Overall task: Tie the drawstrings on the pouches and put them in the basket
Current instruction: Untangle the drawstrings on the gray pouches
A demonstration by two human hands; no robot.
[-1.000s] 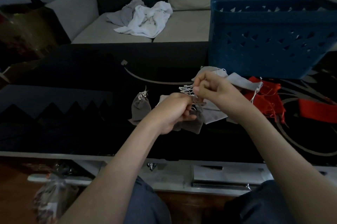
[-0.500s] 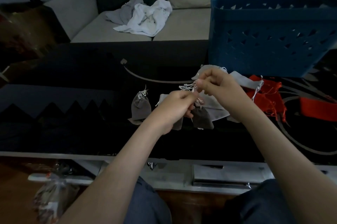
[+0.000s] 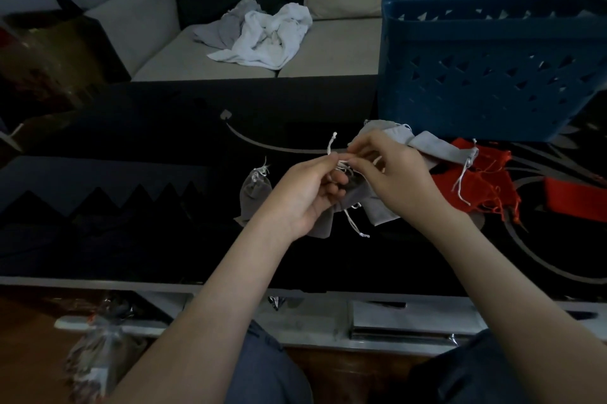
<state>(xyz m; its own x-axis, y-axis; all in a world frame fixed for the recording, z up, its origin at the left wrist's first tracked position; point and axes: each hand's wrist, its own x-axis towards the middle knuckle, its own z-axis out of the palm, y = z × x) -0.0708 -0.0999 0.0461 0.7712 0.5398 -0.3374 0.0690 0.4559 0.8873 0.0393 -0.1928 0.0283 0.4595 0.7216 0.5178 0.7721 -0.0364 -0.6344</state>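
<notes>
My left hand (image 3: 307,196) and my right hand (image 3: 391,178) meet over the dark table, both pinching the white drawstring (image 3: 341,167) of a grey pouch (image 3: 351,198) that hangs between them. One string end sticks up above my left fingers, another trails below the pouch. A tied grey pouch (image 3: 254,193) stands just left of my left hand. Light grey pouches (image 3: 427,149) and red pouches (image 3: 483,181) lie to the right. The blue basket (image 3: 492,75) stands at the back right; what is inside it is hidden.
The black glass table (image 3: 131,206) stretches left. A sofa (image 3: 328,52) behind it carries crumpled white and grey cloths (image 3: 262,35). A red item (image 3: 574,199) lies at the far right edge. A plastic bag (image 3: 95,347) sits low on the left under the table.
My hands have parted slightly and spread their fingers on the drawstring. A string end now points up above my left hand, and another hangs loose under the pouch.
</notes>
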